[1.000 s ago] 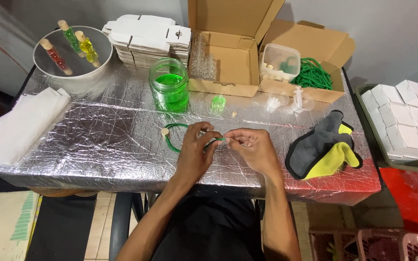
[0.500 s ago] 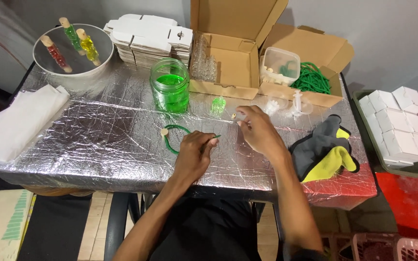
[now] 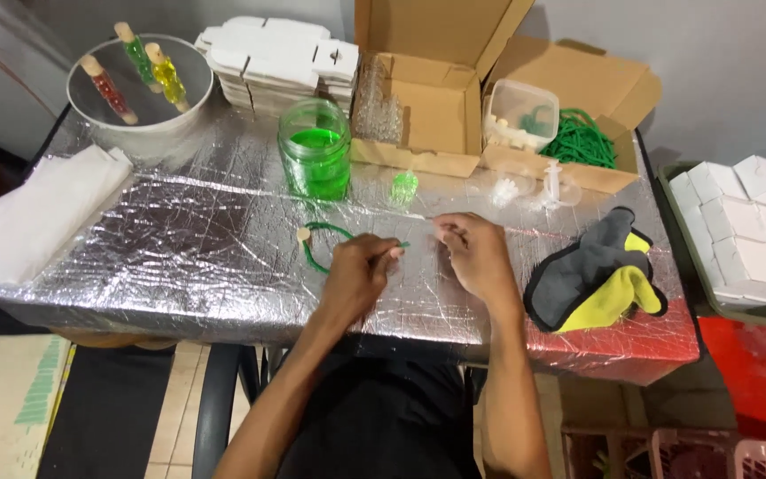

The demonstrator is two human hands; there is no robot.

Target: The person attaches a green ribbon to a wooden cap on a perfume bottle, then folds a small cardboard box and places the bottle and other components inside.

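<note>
A person seated at a foil-covered tabletop (image 3: 179, 257) works with both hands near its front edge. The left hand (image 3: 356, 275) has thumb and fingers pinched together on the free end of a thin green cord (image 3: 319, 244), which curls in a loop on the foil just left of that hand and ends in a small pale cork-like stopper (image 3: 304, 235). The right hand (image 3: 476, 257) rests just beside it, apart from the left, fingers curled with the fingertips drawn together; whether they grip anything cannot be told. Behind the hands stands a glass jar of bright green liquid (image 3: 315, 160), with a tiny green-filled bottle (image 3: 404, 186) to its right. Two open cardboard boxes (image 3: 436, 98) sit along the back, the right one holding a clear plastic tub (image 3: 520, 111) and a heap of green cord (image 3: 582, 142). A round white bowl (image 3: 139, 93) at back left holds three corked tubes of red, green and yellow liquid, beside a stack of flat white cartons (image 3: 277, 58). A grey-and-yellow cloth (image 3: 596, 279) lies at right, folded white paper (image 3: 37, 213) at left, and a tray of small white boxes (image 3: 746, 231) stands off the right end.
</note>
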